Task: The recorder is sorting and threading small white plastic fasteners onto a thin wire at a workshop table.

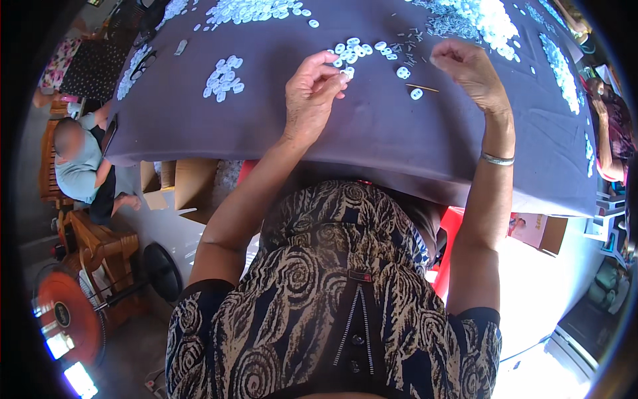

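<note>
My left hand (311, 100) pinches a small white oval plastic piece (347, 73) between thumb and fingers. Just beyond it lies a loose cluster of similar white pieces (352, 48), each with dark holes. My right hand (470, 74) is raised over the cloth with its fingertips pressed together; whatever is between them is too small to make out. Scattered small grey pins (409, 48) lie to the left of that hand. Between the hands are two single white pieces (417, 94) and a thin yellowish stick (423, 88).
A dark cloth covers the table (372, 133). Heaps of white pieces (252, 9) and grey pins (448, 26) sit toward the far side. Another small white pile (223, 80) is at left, near dark-rimmed glasses (142, 65). Other people sit at both sides; cardboard boxes (196, 183) stand below.
</note>
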Demonstrator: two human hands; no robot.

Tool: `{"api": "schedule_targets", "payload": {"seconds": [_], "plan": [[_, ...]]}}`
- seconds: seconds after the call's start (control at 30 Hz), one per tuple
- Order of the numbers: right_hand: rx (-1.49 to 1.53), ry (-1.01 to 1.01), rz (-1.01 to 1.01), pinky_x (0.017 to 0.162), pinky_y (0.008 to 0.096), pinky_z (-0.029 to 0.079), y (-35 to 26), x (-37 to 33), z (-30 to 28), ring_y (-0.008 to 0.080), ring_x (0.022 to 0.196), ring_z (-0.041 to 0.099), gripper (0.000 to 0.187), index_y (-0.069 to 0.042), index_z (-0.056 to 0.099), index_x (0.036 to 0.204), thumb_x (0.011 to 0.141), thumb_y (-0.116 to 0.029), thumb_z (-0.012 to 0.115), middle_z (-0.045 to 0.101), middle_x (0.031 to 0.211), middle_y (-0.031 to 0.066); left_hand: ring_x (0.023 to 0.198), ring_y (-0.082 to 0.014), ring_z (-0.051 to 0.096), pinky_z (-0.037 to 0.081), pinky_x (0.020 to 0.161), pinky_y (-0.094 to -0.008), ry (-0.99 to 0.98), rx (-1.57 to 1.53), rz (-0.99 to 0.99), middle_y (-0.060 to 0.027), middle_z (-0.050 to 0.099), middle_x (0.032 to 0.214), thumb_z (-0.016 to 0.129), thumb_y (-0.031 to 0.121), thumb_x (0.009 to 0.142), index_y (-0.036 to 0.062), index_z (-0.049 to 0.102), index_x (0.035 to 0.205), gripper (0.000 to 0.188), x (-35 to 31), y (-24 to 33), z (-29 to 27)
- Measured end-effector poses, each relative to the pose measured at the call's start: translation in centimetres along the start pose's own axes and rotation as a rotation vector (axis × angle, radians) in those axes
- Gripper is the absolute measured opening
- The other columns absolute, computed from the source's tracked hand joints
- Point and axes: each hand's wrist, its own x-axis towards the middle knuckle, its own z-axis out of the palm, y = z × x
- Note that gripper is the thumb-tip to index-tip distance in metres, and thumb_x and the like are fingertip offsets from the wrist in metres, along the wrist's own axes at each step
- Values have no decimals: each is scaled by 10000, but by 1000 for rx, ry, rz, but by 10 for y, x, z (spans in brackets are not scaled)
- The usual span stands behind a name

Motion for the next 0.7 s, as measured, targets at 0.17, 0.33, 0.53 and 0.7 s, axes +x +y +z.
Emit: {"api": "schedule_targets", "payload": {"seconds": [0.17, 0.33, 0.53, 0.7], "plan": [[-194, -73, 4, 586, 219, 371, -1, -2, 8, 58, 643, 445, 96, -21, 645, 835, 816, -115, 645, 530, 697, -50, 721, -82, 576, 492, 618, -223, 0, 38, 4, -45, 627, 826, 642, 7, 825, 19, 530, 1107, 303, -2, -2, 0], [-242, -29, -35, 568, 248, 395, 5, 1, 25, 81, 619, 456, 148, -14, 636, 831, 786, -150, 675, 533, 654, -14, 728, -85, 569, 479, 620, -218, -31, 49, 15, -46, 620, 827, 621, -8, 838, 17, 528, 1115, 294, -2, -4, 1], [-350, -48, -2, 550, 283, 430, -11, 1, 52, 126, 576, 492, 178, 13, 608, 813, 759, -135, 690, 548, 627, 63, 732, -74, 564, 479, 619, -212, -26, 47, 1, -35, 619, 827, 635, 4, 827, 30, 529, 1107, 300, -2, -4, 0], [-371, -9, -164, 575, 289, 444, -9, 0, 67, 143, 592, 515, 175, 23, 616, 875, 763, -98, 676, 570, 664, 84, 735, -75, 567, 480, 621, -213, -21, 58, -1, -41, 622, 841, 632, 1, 829, 39, 530, 1112, 304, -3, -2, 0]]}}
